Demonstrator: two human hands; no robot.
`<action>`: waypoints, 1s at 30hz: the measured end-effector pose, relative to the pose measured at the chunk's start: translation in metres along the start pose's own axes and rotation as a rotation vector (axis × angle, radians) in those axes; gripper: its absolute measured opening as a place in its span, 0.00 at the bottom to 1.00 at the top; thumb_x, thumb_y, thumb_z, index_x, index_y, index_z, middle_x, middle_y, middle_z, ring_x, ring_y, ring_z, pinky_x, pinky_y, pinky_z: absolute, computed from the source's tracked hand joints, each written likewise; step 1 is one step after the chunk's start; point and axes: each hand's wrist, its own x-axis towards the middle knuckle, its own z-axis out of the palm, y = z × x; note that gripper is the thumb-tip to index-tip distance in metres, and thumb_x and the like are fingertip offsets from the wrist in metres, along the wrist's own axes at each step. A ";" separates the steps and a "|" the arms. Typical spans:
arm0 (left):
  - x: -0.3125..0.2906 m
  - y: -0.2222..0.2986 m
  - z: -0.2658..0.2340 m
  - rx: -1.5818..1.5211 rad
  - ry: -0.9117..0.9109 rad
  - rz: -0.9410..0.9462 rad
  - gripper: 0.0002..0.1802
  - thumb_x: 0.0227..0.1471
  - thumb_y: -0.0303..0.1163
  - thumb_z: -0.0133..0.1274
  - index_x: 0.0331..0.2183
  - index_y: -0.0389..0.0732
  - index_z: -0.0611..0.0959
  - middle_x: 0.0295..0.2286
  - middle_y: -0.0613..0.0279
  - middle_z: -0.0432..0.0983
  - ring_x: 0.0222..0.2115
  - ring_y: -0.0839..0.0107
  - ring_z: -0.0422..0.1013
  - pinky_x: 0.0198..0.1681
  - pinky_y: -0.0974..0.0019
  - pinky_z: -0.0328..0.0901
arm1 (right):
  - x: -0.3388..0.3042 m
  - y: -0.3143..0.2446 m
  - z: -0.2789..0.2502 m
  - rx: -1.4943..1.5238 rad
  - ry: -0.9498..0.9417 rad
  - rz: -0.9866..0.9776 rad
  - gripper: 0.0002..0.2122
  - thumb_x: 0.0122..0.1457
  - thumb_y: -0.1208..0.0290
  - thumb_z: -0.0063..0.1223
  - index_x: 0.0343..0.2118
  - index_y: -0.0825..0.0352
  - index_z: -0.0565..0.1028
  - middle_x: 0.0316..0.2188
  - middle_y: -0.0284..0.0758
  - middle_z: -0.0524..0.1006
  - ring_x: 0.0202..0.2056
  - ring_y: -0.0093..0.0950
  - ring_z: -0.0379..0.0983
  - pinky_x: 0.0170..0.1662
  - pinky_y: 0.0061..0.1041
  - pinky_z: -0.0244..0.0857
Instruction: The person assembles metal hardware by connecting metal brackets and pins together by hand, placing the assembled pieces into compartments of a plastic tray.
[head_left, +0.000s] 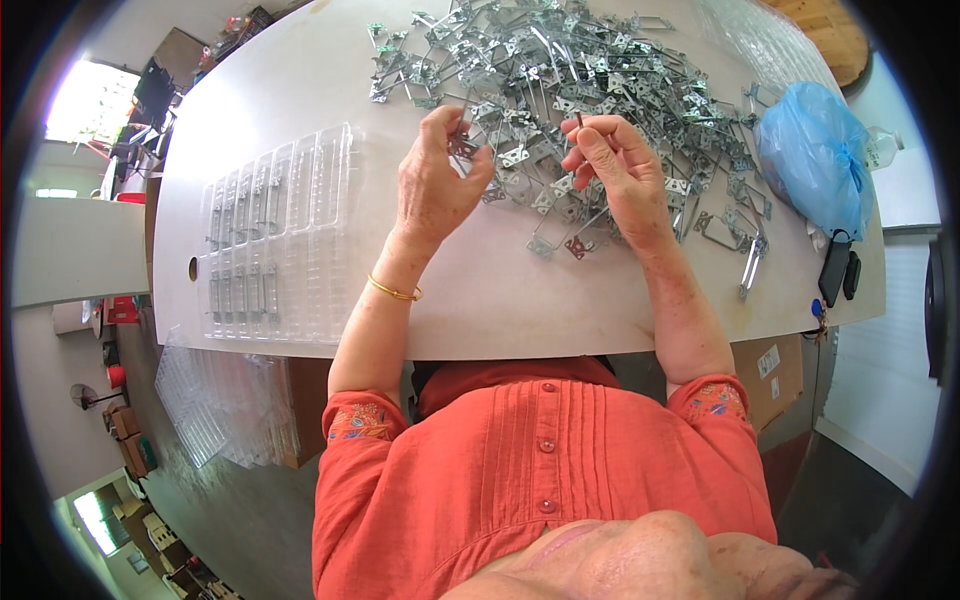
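Observation:
A large heap of silvery metal brackets (560,75), flat perforated plates joined to thin rods, covers the far middle of the table. At its near left edge, my left hand (432,185) is closed round a metal bracket (463,146), whose plate shows between thumb and fingers. My right hand (625,175) pinches a thin metal piece (579,119) between thumb and forefinger; the rest of that piece is hidden by the fingers or blends into the heap. A clear plastic tray (318,250) lies to the left, with rows of brackets in several of its slots.
On the right are a blue plastic bag (815,150), a dark phone-like object (833,272) and a few loose brackets (750,265). More clear trays (225,400) are stacked below the table's left front edge. A cardboard box (775,375) stands under the right side.

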 end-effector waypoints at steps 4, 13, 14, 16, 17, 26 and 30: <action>-0.003 0.008 0.000 0.118 -0.056 0.212 0.27 0.45 0.26 0.63 0.49 0.38 0.73 0.41 0.54 0.78 0.40 0.61 0.76 0.44 0.61 0.71 | -0.002 0.000 0.001 0.031 -0.067 -0.035 0.07 0.65 0.68 0.54 0.43 0.62 0.76 0.50 0.36 0.74 0.37 0.20 0.77 0.34 0.18 0.70; -0.004 0.014 0.004 0.098 -0.075 0.429 0.29 0.43 0.24 0.65 0.49 0.39 0.74 0.42 0.54 0.78 0.40 0.57 0.76 0.43 0.60 0.71 | -0.004 0.000 0.000 0.019 -0.118 -0.030 0.06 0.65 0.71 0.53 0.43 0.64 0.75 0.47 0.33 0.75 0.40 0.19 0.75 0.37 0.18 0.70; -0.005 0.011 0.005 0.084 -0.086 0.404 0.29 0.43 0.24 0.65 0.49 0.38 0.74 0.42 0.54 0.78 0.40 0.57 0.76 0.42 0.60 0.71 | -0.005 0.001 0.001 0.016 -0.113 -0.028 0.06 0.65 0.71 0.53 0.43 0.64 0.75 0.47 0.33 0.75 0.40 0.19 0.75 0.37 0.18 0.70; -0.007 0.007 0.004 0.066 -0.099 0.380 0.29 0.43 0.23 0.65 0.49 0.38 0.74 0.42 0.54 0.78 0.40 0.57 0.76 0.41 0.60 0.72 | -0.005 0.003 0.007 0.079 -0.101 -0.066 0.06 0.65 0.71 0.54 0.43 0.65 0.75 0.43 0.31 0.77 0.40 0.17 0.74 0.38 0.18 0.70; -0.008 0.007 0.003 0.067 -0.099 0.368 0.29 0.44 0.25 0.64 0.49 0.38 0.74 0.41 0.54 0.78 0.40 0.56 0.75 0.42 0.59 0.71 | -0.005 0.003 0.008 0.076 -0.101 -0.065 0.06 0.65 0.71 0.54 0.43 0.65 0.75 0.43 0.31 0.77 0.40 0.17 0.74 0.38 0.18 0.70; -0.009 0.010 0.003 0.064 -0.086 0.467 0.29 0.43 0.23 0.65 0.49 0.38 0.74 0.41 0.55 0.78 0.39 0.57 0.76 0.40 0.61 0.72 | -0.005 0.007 0.007 -0.115 -0.054 -0.171 0.05 0.65 0.73 0.53 0.42 0.66 0.75 0.45 0.35 0.73 0.38 0.18 0.73 0.40 0.19 0.70; -0.017 0.010 0.005 0.033 -0.138 0.448 0.31 0.43 0.21 0.64 0.51 0.38 0.73 0.43 0.56 0.78 0.39 0.60 0.76 0.41 0.61 0.72 | -0.006 0.011 0.005 0.017 -0.088 -0.078 0.07 0.66 0.71 0.51 0.43 0.67 0.75 0.43 0.36 0.77 0.38 0.21 0.75 0.40 0.22 0.72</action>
